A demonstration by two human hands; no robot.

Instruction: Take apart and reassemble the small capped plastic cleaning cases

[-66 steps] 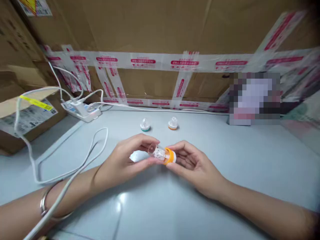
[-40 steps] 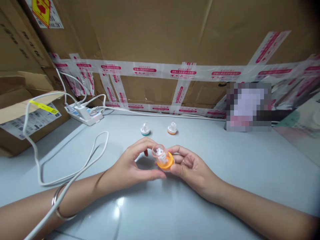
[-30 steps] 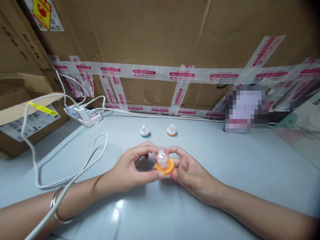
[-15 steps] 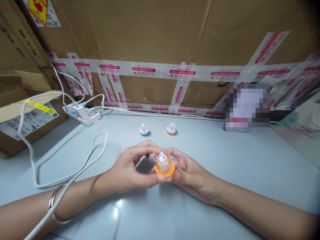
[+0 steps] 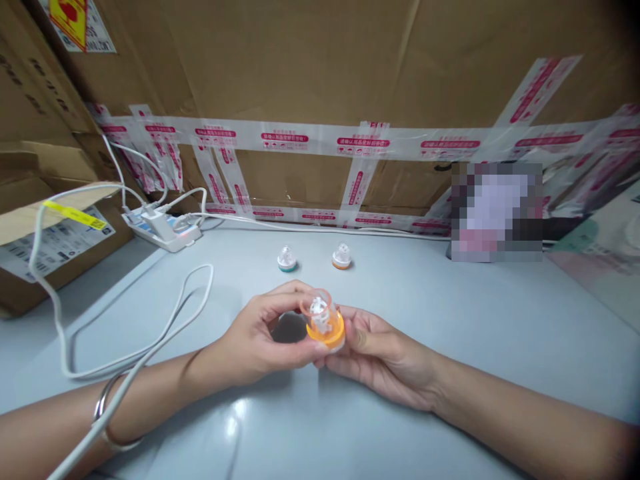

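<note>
Between my two hands is a small clear and orange cup-like piece, tilted, with a white part inside it. My left hand grips it from the left, thumb low and fingers behind. From the right, my right hand holds its lower edge with thumb and fingers. Beyond my hands, a clear domed piece with a teal base stands on the table, and a similar one with an orange base stands to its right.
A white power strip with plugs sits at the back left, its cable looping over my left forearm. Taped cardboard rises behind the grey table. An open box is at left, and a pixelated object at right.
The held piece has tilted and shifted slightly left, so its clear rim shows more. My right hand's fingers have shifted around its base.
</note>
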